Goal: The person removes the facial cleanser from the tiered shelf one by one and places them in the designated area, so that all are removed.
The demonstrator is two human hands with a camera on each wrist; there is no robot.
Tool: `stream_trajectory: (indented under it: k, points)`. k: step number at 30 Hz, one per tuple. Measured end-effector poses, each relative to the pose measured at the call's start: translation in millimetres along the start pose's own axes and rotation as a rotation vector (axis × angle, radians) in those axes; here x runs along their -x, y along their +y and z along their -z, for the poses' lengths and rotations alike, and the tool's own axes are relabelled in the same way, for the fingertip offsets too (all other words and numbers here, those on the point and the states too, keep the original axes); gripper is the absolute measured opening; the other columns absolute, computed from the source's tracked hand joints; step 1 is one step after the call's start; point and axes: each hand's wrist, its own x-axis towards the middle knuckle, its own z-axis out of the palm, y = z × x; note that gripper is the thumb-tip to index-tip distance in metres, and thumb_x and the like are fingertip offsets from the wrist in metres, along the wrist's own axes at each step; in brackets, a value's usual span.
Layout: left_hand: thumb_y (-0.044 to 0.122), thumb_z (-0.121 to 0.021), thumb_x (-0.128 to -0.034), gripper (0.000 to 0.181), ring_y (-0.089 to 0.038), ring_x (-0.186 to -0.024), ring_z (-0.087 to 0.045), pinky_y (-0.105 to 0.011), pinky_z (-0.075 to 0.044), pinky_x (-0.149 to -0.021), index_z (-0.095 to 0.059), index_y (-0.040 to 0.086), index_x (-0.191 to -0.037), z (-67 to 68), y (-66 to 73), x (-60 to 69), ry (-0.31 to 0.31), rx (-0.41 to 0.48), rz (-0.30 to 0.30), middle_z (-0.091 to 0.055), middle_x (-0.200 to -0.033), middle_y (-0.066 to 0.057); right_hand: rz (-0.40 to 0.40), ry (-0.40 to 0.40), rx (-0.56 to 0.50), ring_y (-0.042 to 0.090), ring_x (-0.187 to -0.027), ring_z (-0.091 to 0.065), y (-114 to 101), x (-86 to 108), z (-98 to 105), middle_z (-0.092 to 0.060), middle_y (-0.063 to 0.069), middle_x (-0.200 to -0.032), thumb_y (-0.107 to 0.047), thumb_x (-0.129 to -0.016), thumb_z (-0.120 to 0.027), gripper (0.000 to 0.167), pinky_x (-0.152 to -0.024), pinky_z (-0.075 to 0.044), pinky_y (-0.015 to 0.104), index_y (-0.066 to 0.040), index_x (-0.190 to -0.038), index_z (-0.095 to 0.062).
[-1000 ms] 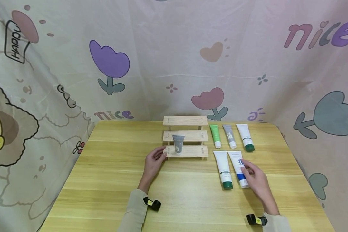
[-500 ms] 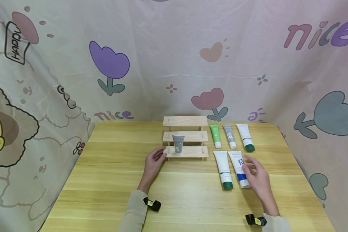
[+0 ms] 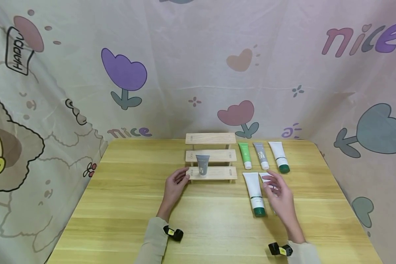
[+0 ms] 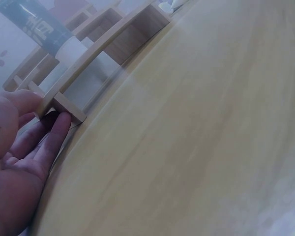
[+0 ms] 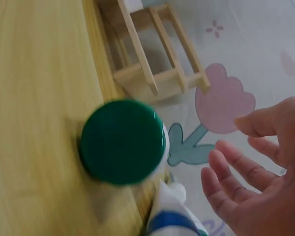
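Note:
In the head view a three-step wooden display rack [image 3: 214,173] stands at the table's back, with a small grey tube [image 3: 202,165] upright on its lowest step. My left hand [image 3: 175,186] pinches that step's left end, thumb above and fingers beside the leg in the left wrist view. My right hand [image 3: 281,194] hovers with relaxed fingers over a white tube with a blue band [image 5: 173,222], holding nothing and hiding most of it in the head view. Just left of it lies a white tube with a green cap [image 3: 255,194]; that cap looms large in the right wrist view.
Behind these, right of the rack, lie a green tube [image 3: 245,154], a grey tube with a white cap [image 3: 260,154] and another white tube with a green cap [image 3: 278,154]. A patterned cloth [image 3: 171,73] hangs behind the wooden table [image 3: 211,227].
My right hand has let go of the blue-banded tube, lifted off it and shifted left above it. My left hand stays on the rack.

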Motion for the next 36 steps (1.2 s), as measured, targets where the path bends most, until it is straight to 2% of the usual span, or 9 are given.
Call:
stream_trajectory:
  k: [7, 17, 22, 28, 31, 36]
  points:
    - [0.006, -0.070, -0.0986, 0.031, -0.034, -0.118, -0.064, -0.022, -0.057, -0.090, -0.068, 0.001, -0.129, 0.6, -2.0, 1.0, 0.007, 0.004, -0.035, -0.067, -0.129, -0.018, -0.008, -0.050, -0.108, 0.013, -0.100, -0.066, -12, -3.9, -18, -0.070, 0.020, -0.118, 0.002, -0.097, -0.068, 0.043, -0.083, -0.056, 0.016, -0.005, -0.138, -0.060]
    - [0.005, -0.070, -0.0981, 0.031, -0.031, -0.115, -0.066, -0.022, -0.057, -0.091, -0.068, -0.001, -0.128, -0.1, -2.7, 1.7, 0.020, -0.002, -0.061, -0.068, -0.127, -0.019, 0.063, -0.121, -0.239, 0.029, -0.107, -0.066, -24, -9.1, -46, -0.065, 0.027, -0.122, 0.007, -0.095, -0.068, 0.047, -0.086, -0.058, 0.023, 0.001, -0.140, -0.056]
    - [0.005, -0.070, -0.0983, 0.031, -0.033, -0.118, -0.065, -0.021, -0.056, -0.091, -0.068, 0.000, -0.129, -0.6, -2.4, 0.4, 0.016, 0.002, -0.047, -0.068, -0.129, -0.018, 0.034, -0.129, -0.291, 0.033, -0.108, -0.065, -31, -11.1, -59, -0.065, 0.023, -0.123, 0.006, -0.095, -0.069, 0.047, -0.086, -0.058, 0.025, -0.001, -0.139, -0.057]
    - [0.003, -0.068, -0.0990, 0.033, -0.037, -0.122, -0.062, -0.020, -0.055, -0.092, -0.066, -0.003, -0.131, -0.9, -1.3, -1.0, 0.002, -0.003, -0.016, -0.065, -0.132, -0.020, 0.015, -0.175, -0.333, 0.043, -0.109, -0.063, -37, -11.5, -76, -0.064, 0.026, -0.126, 0.004, -0.092, -0.073, 0.048, -0.088, -0.059, 0.032, 0.000, -0.137, -0.057]
    - [0.001, -0.066, -0.0992, 0.033, -0.038, -0.122, -0.062, -0.020, -0.055, -0.093, -0.065, -0.005, -0.132, -0.6, 2.2, 0.0, -0.004, -0.006, 0.001, -0.065, -0.133, -0.022, 0.003, -0.205, -0.337, 0.043, -0.112, -0.062, -40, -11.2, -85, -0.063, 0.024, -0.128, 0.003, -0.091, -0.075, 0.052, -0.091, -0.058, 0.036, -0.001, -0.139, -0.055]
    - [-0.001, -0.066, -0.0988, 0.032, -0.039, -0.120, -0.063, -0.021, -0.055, -0.092, -0.065, -0.008, -0.130, -2.1, 21.5, 6.4, -0.004, -0.002, -0.010, -0.066, -0.130, -0.023, 0.003, -0.235, -0.382, 0.044, -0.116, -0.061, -41, -14.4, -100, -0.062, 0.026, -0.130, 0.004, -0.091, -0.074, 0.055, -0.094, -0.058, 0.040, 0.002, -0.141, -0.051]
